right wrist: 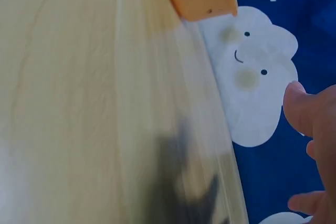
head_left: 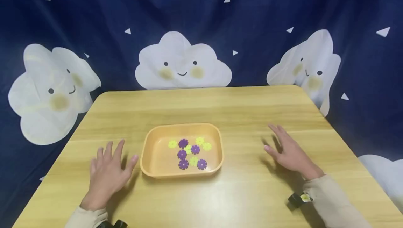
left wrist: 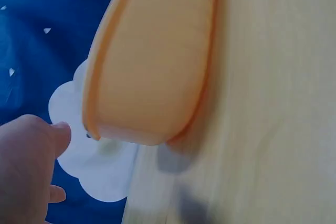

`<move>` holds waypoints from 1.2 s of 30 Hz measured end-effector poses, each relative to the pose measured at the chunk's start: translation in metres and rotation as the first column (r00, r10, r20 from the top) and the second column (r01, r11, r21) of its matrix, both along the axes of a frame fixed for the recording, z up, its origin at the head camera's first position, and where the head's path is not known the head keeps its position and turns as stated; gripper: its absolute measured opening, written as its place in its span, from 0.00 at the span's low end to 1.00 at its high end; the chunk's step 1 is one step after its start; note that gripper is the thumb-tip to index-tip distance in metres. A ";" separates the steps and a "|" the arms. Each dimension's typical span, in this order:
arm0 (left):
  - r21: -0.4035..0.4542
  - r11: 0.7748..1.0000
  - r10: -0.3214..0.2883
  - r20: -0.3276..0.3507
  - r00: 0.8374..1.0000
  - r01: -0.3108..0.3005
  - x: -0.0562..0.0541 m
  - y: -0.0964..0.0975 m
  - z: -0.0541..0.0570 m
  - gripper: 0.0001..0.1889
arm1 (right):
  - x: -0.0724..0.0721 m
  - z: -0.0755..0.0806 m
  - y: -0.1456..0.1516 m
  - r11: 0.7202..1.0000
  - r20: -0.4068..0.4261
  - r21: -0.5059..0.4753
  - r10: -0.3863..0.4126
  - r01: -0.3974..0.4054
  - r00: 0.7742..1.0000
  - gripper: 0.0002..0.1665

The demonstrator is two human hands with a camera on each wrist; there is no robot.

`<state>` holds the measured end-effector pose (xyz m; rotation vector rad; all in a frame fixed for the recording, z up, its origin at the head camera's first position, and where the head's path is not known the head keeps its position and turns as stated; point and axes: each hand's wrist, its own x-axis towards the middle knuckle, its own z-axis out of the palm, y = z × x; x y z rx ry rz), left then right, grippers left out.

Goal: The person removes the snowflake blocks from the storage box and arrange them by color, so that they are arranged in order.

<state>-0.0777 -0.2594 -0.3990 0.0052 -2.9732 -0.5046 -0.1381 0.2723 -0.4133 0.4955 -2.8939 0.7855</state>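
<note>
An orange plastic tray (head_left: 154, 172) with rounded corners sits on the wooden table. Inside it lie several flat, notched discs, some purple (head_left: 183, 164) and some yellow (head_left: 172, 144), mostly toward its right half. My left hand (head_left: 108, 173) hovers over the table just left of the tray, fingers spread and holding nothing. Farther off to the tray's right, my right hand (head_left: 291, 152) is also above the table, with fingers extended and nothing in it. The left wrist view shows the tray's outer wall (left wrist: 152, 61) close to the left thumb (left wrist: 60, 137).
The light wooden table (head_left: 252, 193) has rounded far corners. Behind it hangs a dark blue curtain (head_left: 261, 7) printed with smiling white clouds (head_left: 184, 56) and small white triangles. Each wrist carries a small black device, such as the one at the right cuff (head_left: 296, 200).
</note>
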 end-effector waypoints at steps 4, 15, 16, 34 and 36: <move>0.169 0.985 -0.052 0.066 0.996 0.040 -0.005 -0.001 0.004 0.38 | -0.006 0.002 -0.009 0.994 0.059 -0.100 0.039 -0.033 0.998 0.44; 0.430 0.903 -0.093 0.149 0.984 0.020 -0.035 0.014 -0.004 0.36 | -0.029 0.013 -0.035 0.948 0.078 -0.287 0.166 -0.137 0.983 0.41; 0.461 0.887 -0.096 0.147 0.984 0.017 -0.037 0.014 -0.007 0.35 | -0.030 0.013 -0.036 0.944 0.075 -0.296 0.175 -0.146 0.982 0.41; 0.547 0.837 0.088 -0.116 0.989 -0.010 -0.033 0.001 -0.030 0.19 | -0.062 0.022 -0.084 0.873 0.094 -0.442 0.273 -0.206 0.957 0.35; 0.557 0.830 0.097 -0.120 0.988 -0.014 -0.033 0.000 -0.032 0.19 | -0.064 0.023 -0.089 0.866 0.107 -0.457 0.277 -0.200 0.955 0.35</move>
